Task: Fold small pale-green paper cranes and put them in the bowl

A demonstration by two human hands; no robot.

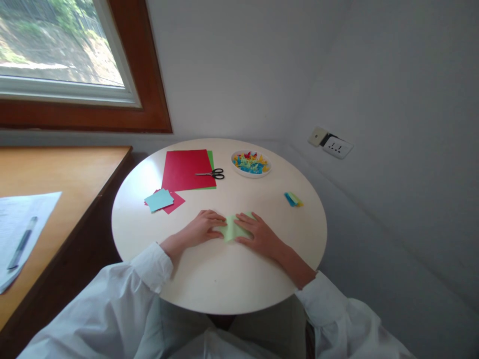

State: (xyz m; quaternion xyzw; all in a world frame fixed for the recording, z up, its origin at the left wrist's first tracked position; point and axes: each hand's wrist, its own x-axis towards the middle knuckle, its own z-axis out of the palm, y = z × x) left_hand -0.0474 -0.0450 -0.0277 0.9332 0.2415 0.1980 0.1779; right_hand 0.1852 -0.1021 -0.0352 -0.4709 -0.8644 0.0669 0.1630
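A small light green sheet of paper (231, 230) lies on the round white table in front of me, with a fold line near its middle. My left hand (204, 228) rests at the paper's left edge, its fingers stretched onto the sheet and the thumb apart below them. On the right part of the sheet, my right hand (260, 235) lies with its fingers spread. Both hands touch the paper against the tabletop and partly cover it.
The round white table (224, 279) holds red paper (183, 167) over green, black-handled scissors (215, 173), a dish (251, 174) of small colourful paper pieces, small blue and pink sheets (160, 200), and folded paper pieces (292, 199). A wooden desk (75, 169) stands left.
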